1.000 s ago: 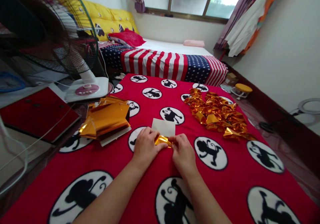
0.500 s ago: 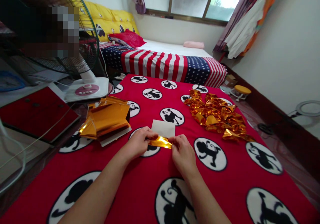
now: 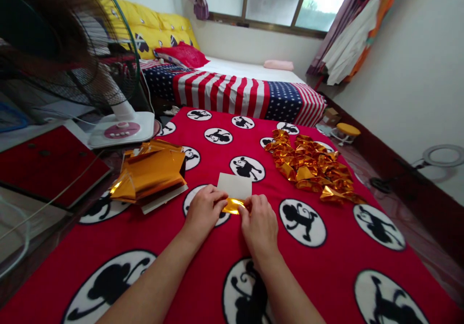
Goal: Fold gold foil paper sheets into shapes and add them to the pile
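Observation:
A sheet of gold foil paper lies in front of me, its pale back (image 3: 235, 185) facing up and its near edge turned over as a shiny gold strip (image 3: 233, 206). My left hand (image 3: 206, 207) grips the left end of that strip, fingers bent and closed. At the right end, my right hand (image 3: 259, 221) pinches the paper between thumb and fingers. Left of my hands lies a loose stack of flat gold foil sheets (image 3: 159, 169). To the right is a heap of folded gold foil pieces (image 3: 308, 164).
Everything rests on a red cloth (image 3: 174, 271) with monkey prints. An electric fan (image 3: 121, 126) stands at the left beside a dark red board (image 3: 50, 162). Beyond the cloth is a bed (image 3: 224, 92); a yellow stool (image 3: 348, 129) stands on the floor at right.
My hands have come slightly closer together along the gold strip. The right thumb now presses nearer the strip's middle, and the strip looks flatter against the cloth.

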The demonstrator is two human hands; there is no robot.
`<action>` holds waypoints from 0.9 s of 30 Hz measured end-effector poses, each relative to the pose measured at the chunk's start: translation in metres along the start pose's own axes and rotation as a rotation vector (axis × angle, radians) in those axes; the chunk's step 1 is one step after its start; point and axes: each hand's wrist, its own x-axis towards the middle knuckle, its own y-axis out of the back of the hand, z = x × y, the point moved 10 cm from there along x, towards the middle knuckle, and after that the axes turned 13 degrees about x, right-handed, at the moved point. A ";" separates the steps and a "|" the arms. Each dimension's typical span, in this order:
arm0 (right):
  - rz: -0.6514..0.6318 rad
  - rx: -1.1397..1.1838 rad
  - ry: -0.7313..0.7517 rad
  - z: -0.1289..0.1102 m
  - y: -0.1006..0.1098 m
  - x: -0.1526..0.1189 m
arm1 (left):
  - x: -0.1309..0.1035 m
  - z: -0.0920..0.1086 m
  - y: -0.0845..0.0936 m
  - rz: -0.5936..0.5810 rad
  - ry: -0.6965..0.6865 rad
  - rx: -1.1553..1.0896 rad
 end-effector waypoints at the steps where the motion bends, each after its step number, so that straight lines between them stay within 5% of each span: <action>1: 0.000 0.021 0.000 0.004 0.001 0.000 | 0.000 -0.001 0.000 -0.005 0.000 -0.009; 5: 0.055 0.101 0.037 0.011 0.011 -0.002 | 0.000 -0.001 0.001 -0.005 -0.004 -0.004; 9: 0.227 0.292 0.240 -0.022 0.029 -0.015 | 0.000 0.001 0.002 0.007 -0.021 0.000; 12: -0.011 0.445 0.379 -0.063 -0.002 -0.026 | -0.001 0.002 0.001 -0.006 -0.048 -0.004; 15: -0.165 0.469 0.335 -0.080 -0.034 -0.033 | -0.001 -0.001 0.001 -0.033 -0.026 -0.033; 19: -0.242 0.393 0.258 -0.076 -0.053 -0.035 | -0.002 -0.002 0.002 -0.040 -0.005 -0.063; 27: -0.209 0.100 0.334 -0.044 -0.043 -0.048 | -0.001 0.004 0.004 0.006 -0.056 -0.008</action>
